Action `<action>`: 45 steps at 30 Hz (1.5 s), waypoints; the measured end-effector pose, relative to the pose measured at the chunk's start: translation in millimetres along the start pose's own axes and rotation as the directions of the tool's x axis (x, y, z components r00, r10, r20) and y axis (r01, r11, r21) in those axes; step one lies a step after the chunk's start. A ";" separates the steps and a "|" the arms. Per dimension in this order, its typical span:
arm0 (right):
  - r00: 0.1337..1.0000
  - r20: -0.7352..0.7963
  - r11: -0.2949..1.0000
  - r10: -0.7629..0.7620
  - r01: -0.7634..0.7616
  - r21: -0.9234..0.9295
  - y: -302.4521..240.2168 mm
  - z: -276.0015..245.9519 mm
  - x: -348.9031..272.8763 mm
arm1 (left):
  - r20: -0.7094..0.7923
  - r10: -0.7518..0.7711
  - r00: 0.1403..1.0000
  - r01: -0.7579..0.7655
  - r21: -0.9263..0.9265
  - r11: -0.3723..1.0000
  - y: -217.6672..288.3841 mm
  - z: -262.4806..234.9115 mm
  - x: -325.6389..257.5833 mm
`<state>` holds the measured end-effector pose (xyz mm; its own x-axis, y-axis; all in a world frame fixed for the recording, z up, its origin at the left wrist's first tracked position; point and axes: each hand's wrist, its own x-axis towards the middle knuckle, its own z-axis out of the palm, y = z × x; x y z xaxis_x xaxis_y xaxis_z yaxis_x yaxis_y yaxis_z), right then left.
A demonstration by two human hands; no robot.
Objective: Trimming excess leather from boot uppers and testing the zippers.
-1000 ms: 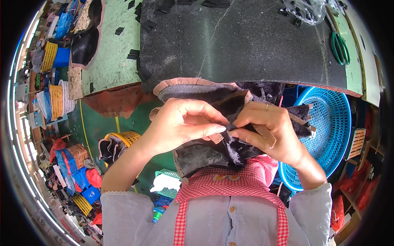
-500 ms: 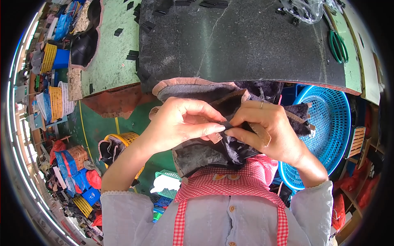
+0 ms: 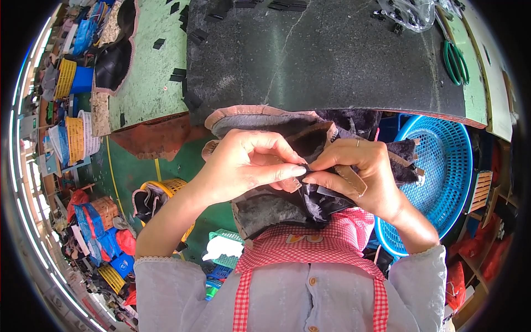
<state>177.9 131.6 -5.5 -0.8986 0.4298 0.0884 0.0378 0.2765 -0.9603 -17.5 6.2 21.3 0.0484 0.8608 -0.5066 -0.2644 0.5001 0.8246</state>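
Observation:
Over my lap lie several dark, fleece-lined pieces with tan edges, like boot uppers. My left hand is closed, with thumb and forefinger pinching the edge of a black fleece-lined piece. Close against it, my right hand pinches the same edge from the other side, and the fingertips of both hands nearly meet. A tan-backed strip of the piece sticks out under my right fingers. What exactly sits between the fingertips is small, dark and mostly hidden.
Ahead is a workbench with a dark mat, small black strips, green-handled scissors and a clear plastic bag. Black leather pieces lie at the left. A blue basket stands right; a yellow basket stands left.
My right hand has turned slightly and its wrist has shifted a little left. The pinched edge has moved slightly between the fingertips; my left hand stays nearly in place.

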 end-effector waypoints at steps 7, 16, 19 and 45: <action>0.999 -0.035 0.988 0.022 -0.016 0.155 -1.7 6.8 -3.2 | 0.030 -0.038 0.999 0.039 -0.029 0.999 -1.0 -5.2 1.5; 0.916 0.099 0.899 -0.388 0.400 -0.180 14.5 5.3 7.6 | 0.005 0.031 0.999 -0.031 -0.028 0.999 -7.0 -5.0 6.1; 0.873 0.039 0.869 -0.487 0.489 -0.073 20.4 14.1 -1.8 | -0.183 0.242 0.953 -0.153 0.400 0.904 4.3 7.0 -12.5; 0.946 -0.056 0.900 -0.319 0.283 -0.332 -5.8 -12.4 33.5 | -0.093 0.342 0.935 -0.303 0.292 0.907 -1.7 -0.4 -9.6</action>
<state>153.1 155.1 6.4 -0.8379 0.3666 0.4044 -0.0757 0.6557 -0.7512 -17.9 -3.0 24.7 -0.1343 0.9674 -0.2149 0.0273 0.2204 0.9750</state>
